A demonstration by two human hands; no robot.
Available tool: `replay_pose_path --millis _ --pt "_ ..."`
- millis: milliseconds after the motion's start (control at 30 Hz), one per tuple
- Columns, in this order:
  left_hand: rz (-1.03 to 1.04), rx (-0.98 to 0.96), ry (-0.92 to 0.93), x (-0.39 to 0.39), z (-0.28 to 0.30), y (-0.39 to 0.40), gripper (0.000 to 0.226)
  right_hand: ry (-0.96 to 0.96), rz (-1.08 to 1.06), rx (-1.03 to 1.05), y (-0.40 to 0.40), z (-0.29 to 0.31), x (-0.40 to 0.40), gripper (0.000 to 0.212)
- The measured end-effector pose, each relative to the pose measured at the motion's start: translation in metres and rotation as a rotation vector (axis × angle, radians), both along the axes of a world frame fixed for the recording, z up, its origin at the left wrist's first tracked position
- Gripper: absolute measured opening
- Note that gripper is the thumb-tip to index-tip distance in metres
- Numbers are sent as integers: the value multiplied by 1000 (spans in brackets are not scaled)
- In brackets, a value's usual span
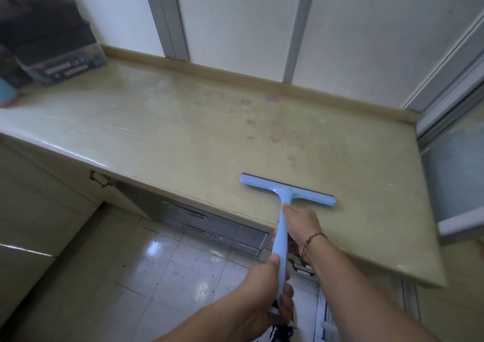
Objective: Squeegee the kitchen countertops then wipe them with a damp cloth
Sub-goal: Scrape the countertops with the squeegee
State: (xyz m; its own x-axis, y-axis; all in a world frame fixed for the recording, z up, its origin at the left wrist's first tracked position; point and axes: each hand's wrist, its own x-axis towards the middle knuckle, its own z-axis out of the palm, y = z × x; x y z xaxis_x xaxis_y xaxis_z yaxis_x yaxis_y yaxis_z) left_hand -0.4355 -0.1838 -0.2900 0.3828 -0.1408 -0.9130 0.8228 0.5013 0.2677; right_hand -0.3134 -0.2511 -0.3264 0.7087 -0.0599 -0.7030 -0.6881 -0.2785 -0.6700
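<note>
On the beige worktop (pixel 157 121), near its front edge and toward the right end, the blue squeegee (pixel 286 193) rests with its dark blade against the surface and its long handle reaching back over the edge. Both hands hold that handle: the right hand (pixel 301 224) grips it just behind the head, a cord bracelet (pixel 311 241) on its wrist, and the left hand (pixel 264 289) wraps the lower end above the tiled floor (pixel 162 263). Faint reddish marks (pixel 262 124) dot the surface beyond the blade. A clear box (pixel 65 64) sits at the far left.
</note>
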Motion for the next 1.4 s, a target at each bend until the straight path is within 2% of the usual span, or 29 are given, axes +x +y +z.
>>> replay_pose_path --millis 167,300,400,500,733,900,1167,1400 --pt "47 -69 -51 1 4 -5 43 23 4 42 -6 11 0 35" --pt "-29 -110 -180 30 10 -15 37 -46 -45 77 -25 28 26 40" --pt "-99 -102 -266 76 13 -28 29 -73 -105 93 -49 37 71 33" --pt "-156 -123 -275 135 19 -46 36 -117 -98 103 -74 40 124 28" --pt "-245 -66 -327 275 14 -94 28 -103 -110 109 -125 28 247 35" --pt "-276 -21 -323 339 0 -112 23 -119 -141 181 -147 14 307 40" --pt "-285 36 -293 375 -19 -124 29 -125 -110 147 -156 -6 343 38" --pt "-278 46 -236 359 -36 -127 34 -77 -85 -25 -148 -11 328 37"
